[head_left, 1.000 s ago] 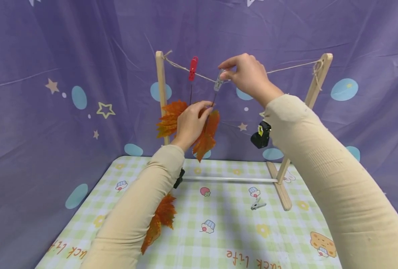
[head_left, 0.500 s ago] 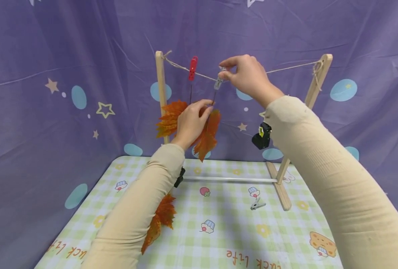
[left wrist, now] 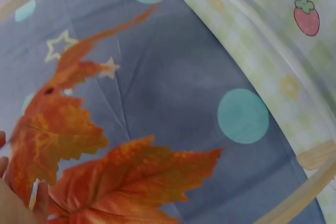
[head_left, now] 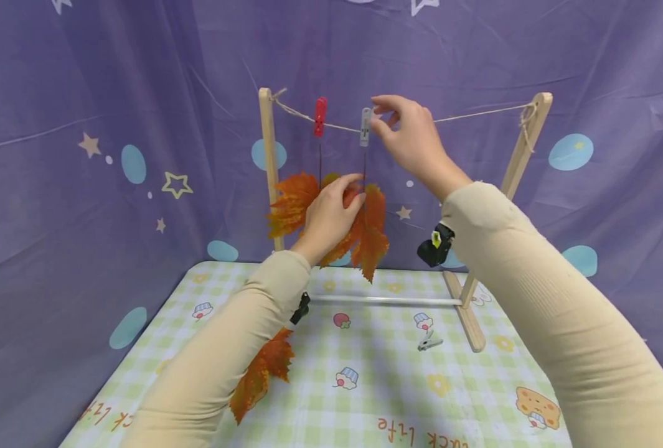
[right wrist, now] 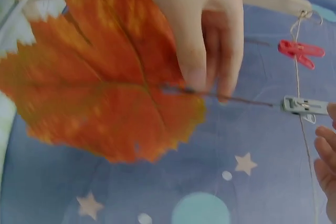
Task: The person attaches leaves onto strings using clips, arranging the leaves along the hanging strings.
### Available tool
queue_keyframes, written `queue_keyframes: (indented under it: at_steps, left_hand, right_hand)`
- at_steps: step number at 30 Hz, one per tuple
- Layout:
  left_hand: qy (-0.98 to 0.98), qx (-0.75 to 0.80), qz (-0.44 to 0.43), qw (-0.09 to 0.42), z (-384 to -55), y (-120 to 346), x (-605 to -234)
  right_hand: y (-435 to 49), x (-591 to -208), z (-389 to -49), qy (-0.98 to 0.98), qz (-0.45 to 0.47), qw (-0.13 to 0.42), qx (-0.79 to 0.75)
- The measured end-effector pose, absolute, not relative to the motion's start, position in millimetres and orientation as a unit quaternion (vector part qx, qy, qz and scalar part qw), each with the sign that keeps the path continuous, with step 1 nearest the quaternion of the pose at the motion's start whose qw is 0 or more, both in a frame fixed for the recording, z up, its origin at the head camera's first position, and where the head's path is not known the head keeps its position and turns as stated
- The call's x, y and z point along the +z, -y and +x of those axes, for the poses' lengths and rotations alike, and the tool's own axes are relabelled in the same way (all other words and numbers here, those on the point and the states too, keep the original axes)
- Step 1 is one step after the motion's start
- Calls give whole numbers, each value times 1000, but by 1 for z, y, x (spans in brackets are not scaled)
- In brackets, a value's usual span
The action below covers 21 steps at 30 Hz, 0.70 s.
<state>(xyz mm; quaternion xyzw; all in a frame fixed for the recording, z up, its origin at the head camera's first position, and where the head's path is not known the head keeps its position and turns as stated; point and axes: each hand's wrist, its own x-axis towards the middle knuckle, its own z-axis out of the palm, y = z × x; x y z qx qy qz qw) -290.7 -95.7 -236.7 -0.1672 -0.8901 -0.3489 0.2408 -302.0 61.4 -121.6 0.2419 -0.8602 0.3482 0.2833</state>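
A grey clothespin (head_left: pixel 365 132) grips the twine (head_left: pixel 477 113) and the thin stem of an orange maple leaf (head_left: pixel 371 233), which hangs below it. My right hand (head_left: pixel 412 138) stands just to the right of this clothespin, thumb and forefinger parted. Beside the stem, at the top of the leaf, is my left hand (head_left: pixel 331 214), its thumb and fingers loosely bent and apart. In the right wrist view, the stem (right wrist: pixel 247 100) runs past the left fingertips up to the clothespin. Left of it, a red clothespin (head_left: pixel 320 117) holds another maple leaf (head_left: pixel 291 205), partly hidden by the left hand.
Wooden posts (head_left: pixel 524 146) carry the twine, and a white rod (head_left: pixel 387 301) joins them low down. On the checked tablecloth (head_left: pixel 387 354) lie another orange leaf (head_left: pixel 261 376), partly under the left sleeve, and a loose grey clothespin (head_left: pixel 429 341). A purple curtain (head_left: pixel 197 93) hangs behind.
The right thumb and forefinger have let go of the grey clothespin and moved slightly right. The leaf now hangs straighter and further right; the left fingers have loosened at its stem.
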Motion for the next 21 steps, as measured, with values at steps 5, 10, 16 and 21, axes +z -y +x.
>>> queue_keyframes:
  at_steps: [5,10,16,21]
  left_hand:
    - [896,-331,-164,247,-282,92,-237]
    - [878,-384,-162,235,-276,98,-242]
    - [852,-440,-157,237,-268,113,-252]
    - [826,-477,-176,243,-261,125,-258]
  right_hand:
    - [-69,-144,-292,808,255,345,404]
    - [-79,-167,-280,785,268,348,436]
    - [-91,-190,-266,775,263,335,466]
    - [-102,-208,-254,774,262,323,478]
